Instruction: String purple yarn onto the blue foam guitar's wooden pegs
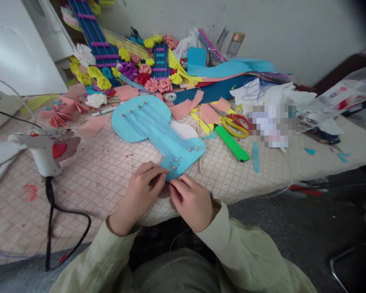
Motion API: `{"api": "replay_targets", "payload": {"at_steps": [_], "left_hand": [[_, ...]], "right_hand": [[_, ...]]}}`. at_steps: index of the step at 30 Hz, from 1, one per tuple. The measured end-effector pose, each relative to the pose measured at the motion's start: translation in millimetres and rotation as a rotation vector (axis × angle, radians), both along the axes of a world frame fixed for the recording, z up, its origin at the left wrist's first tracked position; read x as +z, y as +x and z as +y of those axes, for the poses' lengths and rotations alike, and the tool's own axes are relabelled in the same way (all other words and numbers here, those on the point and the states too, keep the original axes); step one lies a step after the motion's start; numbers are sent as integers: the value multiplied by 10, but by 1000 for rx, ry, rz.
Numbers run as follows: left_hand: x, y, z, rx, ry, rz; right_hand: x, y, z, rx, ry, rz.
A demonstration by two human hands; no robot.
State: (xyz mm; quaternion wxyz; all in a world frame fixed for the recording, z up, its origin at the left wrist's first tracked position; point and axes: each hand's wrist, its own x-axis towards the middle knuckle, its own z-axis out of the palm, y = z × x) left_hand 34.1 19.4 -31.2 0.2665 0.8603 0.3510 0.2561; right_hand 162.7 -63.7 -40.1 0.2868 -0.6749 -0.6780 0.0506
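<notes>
A light blue paper cutout (158, 112) with a rounded, lobed end and a narrower end lies on the table in front of me. Small wooden pegs (175, 160) stand up from both ends, and thin strands run between them. My left hand (143, 193) has thumb and fingertips pinched together at the cutout's near edge. Right beside it, my right hand (195, 199) pinches at the same edge. Whatever lies between the fingers of either hand is too small to make out. A wooden stick (199, 156) rests by the cutout's right side.
To the left stands a white glue gun (44, 156) with a black cord looping toward the table edge. On the right lie a green cutter (232, 143) and yellow-handled scissors (235, 126). Paper flowers (128, 70), pink scraps (184, 108) and a thread spool (170, 97) crowd the back.
</notes>
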Motion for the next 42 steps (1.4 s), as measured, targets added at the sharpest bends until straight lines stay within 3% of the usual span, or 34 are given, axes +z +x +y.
{"api": "replay_targets", "payload": {"at_steps": [10,16,25,28,37,42], "left_hand": [[103,140,52,42,-45,166],[121,191,65,74,39,239],[52,133,42,83,104,190],[20,118,51,60,131,192],[-94,86,75,38,200,131],[-107,71,46,26,242,135]], "right_hand": [[15,-100,-43,35,-4,38],[12,-46,-109,87,-51,8],[-18,88,-198,12,105,71],[-11,294,-233,-79,182,88],[78,1315,-573,-385,245,15],[154,1601,-361,-371,137,-39]]}}
